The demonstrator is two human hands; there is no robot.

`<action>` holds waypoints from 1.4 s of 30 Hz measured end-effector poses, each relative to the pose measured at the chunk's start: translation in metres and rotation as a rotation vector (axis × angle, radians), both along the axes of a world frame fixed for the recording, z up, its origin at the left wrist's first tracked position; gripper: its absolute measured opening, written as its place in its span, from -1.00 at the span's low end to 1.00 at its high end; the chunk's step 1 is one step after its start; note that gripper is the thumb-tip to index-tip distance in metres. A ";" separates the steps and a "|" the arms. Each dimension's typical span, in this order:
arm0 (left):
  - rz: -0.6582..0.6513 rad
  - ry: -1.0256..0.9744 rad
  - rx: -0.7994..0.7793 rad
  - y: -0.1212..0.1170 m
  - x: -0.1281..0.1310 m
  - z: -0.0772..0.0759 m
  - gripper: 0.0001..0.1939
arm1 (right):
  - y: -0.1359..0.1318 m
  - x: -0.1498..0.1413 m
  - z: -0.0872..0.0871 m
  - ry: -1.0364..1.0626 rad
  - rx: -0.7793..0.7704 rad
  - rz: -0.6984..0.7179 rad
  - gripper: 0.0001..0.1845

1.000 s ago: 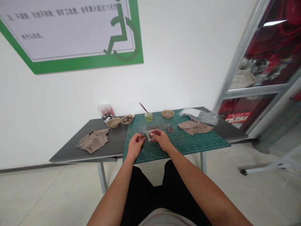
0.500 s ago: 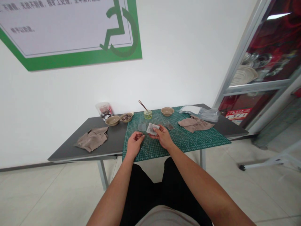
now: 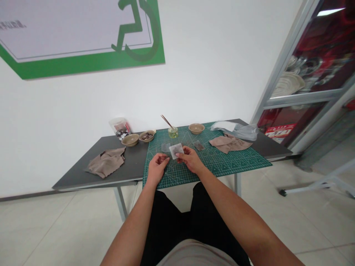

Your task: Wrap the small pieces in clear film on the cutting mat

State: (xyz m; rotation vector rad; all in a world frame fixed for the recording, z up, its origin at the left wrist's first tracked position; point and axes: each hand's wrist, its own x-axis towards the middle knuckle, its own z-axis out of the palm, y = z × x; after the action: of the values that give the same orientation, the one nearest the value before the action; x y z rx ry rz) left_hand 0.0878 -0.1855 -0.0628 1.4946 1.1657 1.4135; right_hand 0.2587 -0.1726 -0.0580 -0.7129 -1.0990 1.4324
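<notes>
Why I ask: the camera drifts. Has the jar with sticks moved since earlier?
No, in no visible direction: the jar keeps its place on the green mat.

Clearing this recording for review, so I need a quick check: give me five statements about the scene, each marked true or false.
1. The right hand holds a pale square piece. True.
2. The left hand has curled fingers. True.
3. Thin sticks stand in a brown bowl. False: the sticks lean in the glass jar.
4. Both crumpled cloths lie on the green mat. False: the left cloth lies on the dark tabletop.
5. The wall sign is red-bordered. False: the sign is bordered green.
</notes>
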 end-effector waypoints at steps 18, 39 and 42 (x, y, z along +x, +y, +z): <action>-0.007 0.156 -0.007 -0.002 0.003 0.002 -0.84 | 0.002 -0.007 -0.007 -0.257 0.187 -0.044 -0.65; 0.021 0.349 0.050 -0.005 0.002 0.002 -0.86 | 0.003 -0.010 -0.009 -0.413 0.175 -0.014 -0.76; 0.035 0.386 0.078 -0.007 0.004 0.004 -0.88 | 0.001 -0.010 -0.007 -0.499 0.207 -0.052 -0.77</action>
State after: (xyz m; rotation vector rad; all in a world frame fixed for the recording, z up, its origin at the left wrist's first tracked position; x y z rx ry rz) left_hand 0.0918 -0.1920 -0.0583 1.8678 1.3836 1.2367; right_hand 0.2488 -0.1719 -0.0649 -0.9684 -1.5736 1.0999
